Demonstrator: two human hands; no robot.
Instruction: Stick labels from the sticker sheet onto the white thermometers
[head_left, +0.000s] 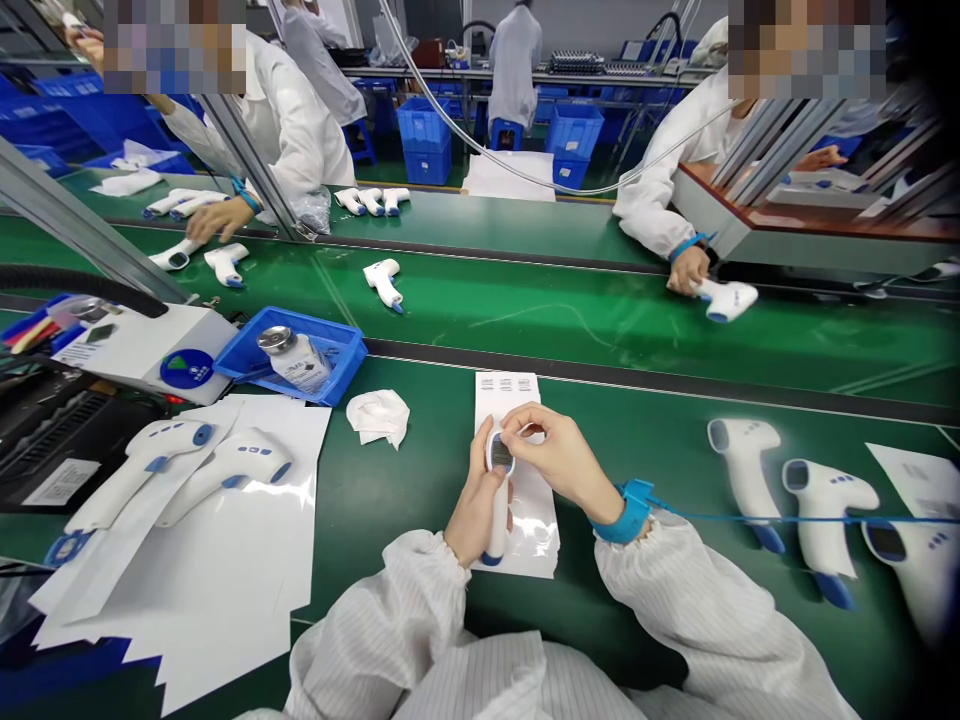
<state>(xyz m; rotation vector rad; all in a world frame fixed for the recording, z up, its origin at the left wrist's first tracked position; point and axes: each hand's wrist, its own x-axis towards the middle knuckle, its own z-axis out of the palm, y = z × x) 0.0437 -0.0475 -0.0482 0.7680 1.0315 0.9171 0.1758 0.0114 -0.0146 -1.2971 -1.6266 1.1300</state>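
Note:
My left hand (474, 508) grips a white handheld infrared thermometer (496, 510) upright by its handle, with its blue-trimmed base lower down. The fingertips of my right hand (551, 452) pinch at the thermometer's dark display end, and anything small between them is hidden. Below both hands lies a white printed sheet (517, 395) on the green conveyor belt (435, 610). A blue antistatic wrist strap (631, 510) circles my right wrist.
On my left, two thermometers lie on white sheets (247, 560), near a blue tray (341, 360) holding a bottle (296, 358). A white cloth (379, 416) lies nearby. Several thermometers (829, 510) lie to my right. Co-workers' hands (217, 220) handle others across the belt.

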